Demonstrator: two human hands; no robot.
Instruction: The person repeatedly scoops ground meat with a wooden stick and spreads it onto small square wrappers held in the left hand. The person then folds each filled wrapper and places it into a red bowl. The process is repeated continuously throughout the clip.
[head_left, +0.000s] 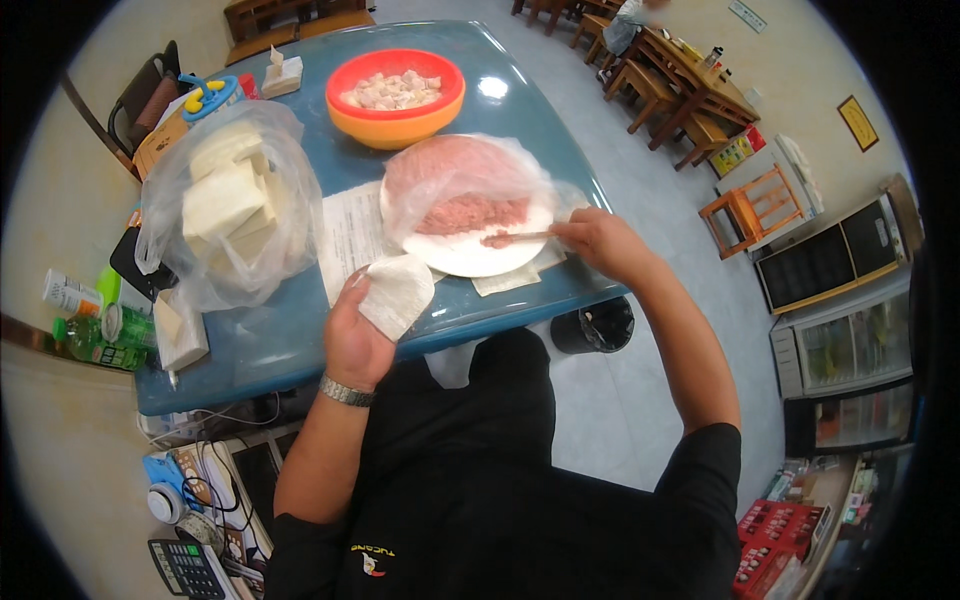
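My left hand (356,335) holds a pale, thin wonton wrapper (398,296) near the table's front edge. My right hand (606,243) is closed round a thin flat stick (520,237), whose tip reaches the minced meat (474,212). That pink meat lies on a white plate (480,262), partly covered by a clear plastic bag (530,172). To the left, stacks of square wrappers (226,202) sit in an opened plastic bag (291,235). Behind the plate, a red and orange bowl (394,132) contains many pale wontons (393,90).
Printed paper (351,232) lies beneath the plate's left side. A tissue pack (180,335), a green bottle (90,340) and cans stand at the left edge. Below the table's right corner is a black bin (598,328). Wooden tables and stools (640,97) stand far right.
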